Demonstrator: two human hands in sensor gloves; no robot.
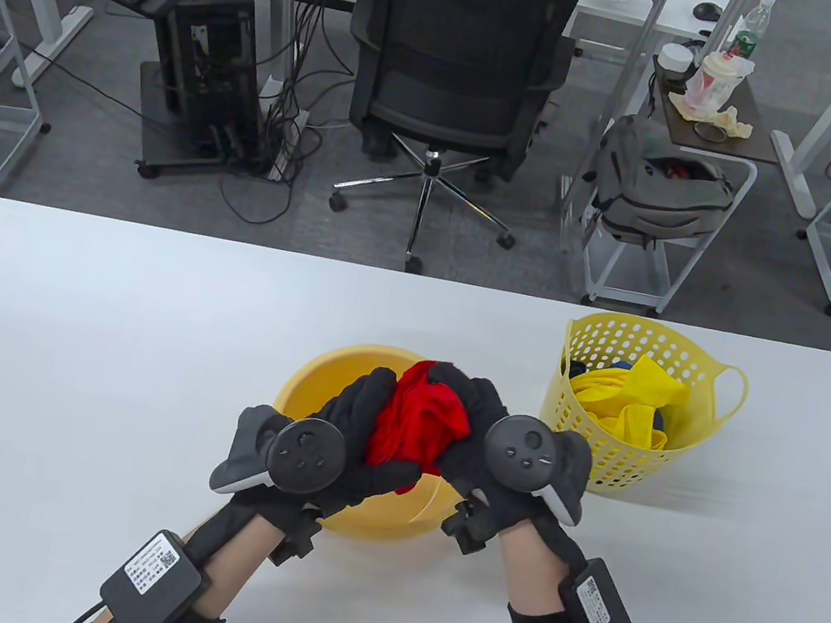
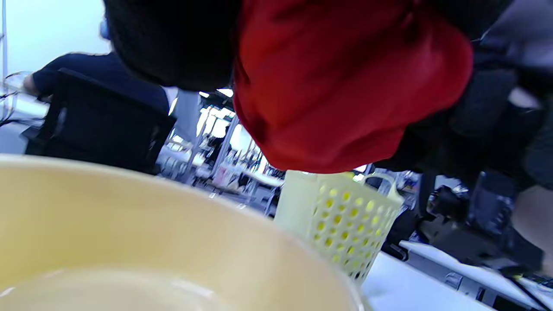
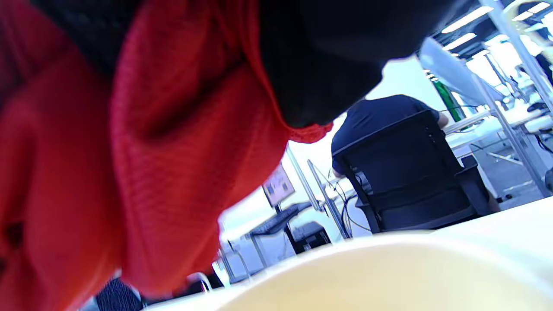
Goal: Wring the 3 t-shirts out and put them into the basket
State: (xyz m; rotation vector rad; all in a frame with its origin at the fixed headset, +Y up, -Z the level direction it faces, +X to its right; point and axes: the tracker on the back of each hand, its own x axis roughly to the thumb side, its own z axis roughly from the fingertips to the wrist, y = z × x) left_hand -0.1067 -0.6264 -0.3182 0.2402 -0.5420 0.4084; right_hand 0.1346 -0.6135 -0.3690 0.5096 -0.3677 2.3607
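Observation:
A bunched red t-shirt is held above the yellow basin between both hands. My left hand grips its left side with fingers curled round the cloth; my right hand grips its right side. The red t-shirt fills the top of the left wrist view over the basin, and the same red cloth fills the right wrist view over the basin rim. The yellow perforated basket stands to the right and holds a yellow t-shirt and something dark blue.
The white table stretches wide to the left of the basin. Beyond its far edge stand a black office chair, a white cart with a grey backpack, and a computer stand. A person sits at a far desk.

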